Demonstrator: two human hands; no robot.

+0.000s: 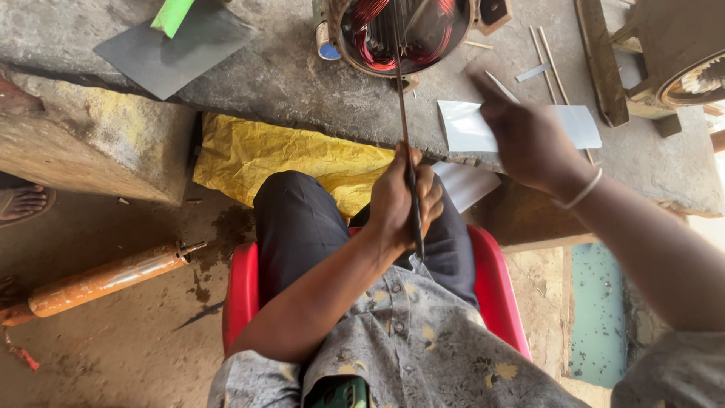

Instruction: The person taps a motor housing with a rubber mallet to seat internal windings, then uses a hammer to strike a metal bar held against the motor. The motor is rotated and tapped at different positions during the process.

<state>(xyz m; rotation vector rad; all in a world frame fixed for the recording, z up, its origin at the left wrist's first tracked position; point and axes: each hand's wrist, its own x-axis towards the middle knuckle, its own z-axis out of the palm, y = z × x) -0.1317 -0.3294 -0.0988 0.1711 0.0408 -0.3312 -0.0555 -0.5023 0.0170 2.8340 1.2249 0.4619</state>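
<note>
The left hand (404, 198) is closed tight around a long thin metal rod (402, 113). The rod points up to 12 o'clock, into the round motor (404, 30) with red wire. The right hand (529, 140), at 2 o'clock, pinches a white paper sheet (468, 128) on the bench (302, 75)

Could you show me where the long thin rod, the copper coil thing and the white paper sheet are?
long thin rod (402, 128): head view, on its bare shaft above the left hand.
copper coil (362, 23): head view, on the red windings.
white paper sheet (464, 128): head view, on its left half.
</note>
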